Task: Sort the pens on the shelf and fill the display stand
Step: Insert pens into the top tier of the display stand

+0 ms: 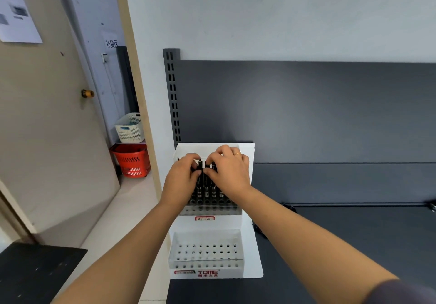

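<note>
1. On the dark shelf (342, 244), at its left end, a white display stand (250, 244) leans against the back panel
2. Black pens (206, 189) stand upright in the holes of the stand's upper tier (212, 210); the lower tier (205, 251) shows rows of holes
3. Left hand (182, 178): fingers curled, pinching the top of the pens on the left side of the group
4. Right hand (230, 171): fingers curled over the pen tops, thumb against them; a ring (237, 154) is on one finger
5. Beyond the door frame, a white basket (129, 127) sits above a red basket (132, 159)
</note>
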Motion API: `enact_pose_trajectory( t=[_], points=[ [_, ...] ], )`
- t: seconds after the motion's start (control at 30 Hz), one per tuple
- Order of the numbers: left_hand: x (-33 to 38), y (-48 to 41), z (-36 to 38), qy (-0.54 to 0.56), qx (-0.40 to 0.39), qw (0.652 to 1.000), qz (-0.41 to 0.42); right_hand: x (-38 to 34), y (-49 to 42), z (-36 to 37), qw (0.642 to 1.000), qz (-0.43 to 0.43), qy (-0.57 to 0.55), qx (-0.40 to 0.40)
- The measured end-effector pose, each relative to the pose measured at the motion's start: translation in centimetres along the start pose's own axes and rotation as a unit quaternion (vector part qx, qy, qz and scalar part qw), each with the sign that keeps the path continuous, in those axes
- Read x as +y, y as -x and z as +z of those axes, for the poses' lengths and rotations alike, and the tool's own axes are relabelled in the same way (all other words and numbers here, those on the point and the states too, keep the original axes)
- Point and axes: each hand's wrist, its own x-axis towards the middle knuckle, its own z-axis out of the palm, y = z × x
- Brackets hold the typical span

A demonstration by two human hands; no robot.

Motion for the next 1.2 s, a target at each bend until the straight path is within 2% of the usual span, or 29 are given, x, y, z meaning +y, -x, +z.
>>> enact_pose_trajectory(
  t=[0.13,0.23,0.37,0.53,0.73,0.93,1.1,1.2],
  points=[
    [-0.6,-0.3,0.1,-0.04,-0.009,0.999,0.023,0.1,-0.2,0.2,1.0,-0.002,-0.012,-0.011],
    [-0.3,-0.9,0.0,-0.059,0.017,0.997,0.05,0.0,-0.2,-0.1,1.0,-0.014,-0.018,-0.015],
    [2.0,-1.8,0.9,-0.063,0.051,0.992,0.094,1.2,0.2,-0.9,0.999,-0.004,-0.043,0.03],
    [5.2,-1.9,4.0,-0.053,0.021,0.985,0.162,5.9,1.4,-2.3,0.996,0.047,-0.062,0.046],
    [9.2,-2.0,8.8,-0.055,-0.017,0.974,0.218,12.7,3.5,-4.3,0.992,0.095,-0.074,0.029],
    [13.1,-0.9,15.3,-0.033,-0.072,0.98,0.183,20.6,6.1,-6.8,0.988,0.13,-0.057,-0.064],
    [13.9,1.0,20.7,-0.049,-0.146,0.984,0.087,26.4,8.0,-7.5,0.971,0.16,-0.07,-0.163],
    [13.5,2.2,22.9,-0.095,-0.199,0.975,0.025,28.6,8.8,-6.8,0.956,0.16,-0.088,-0.231]
  ],
)
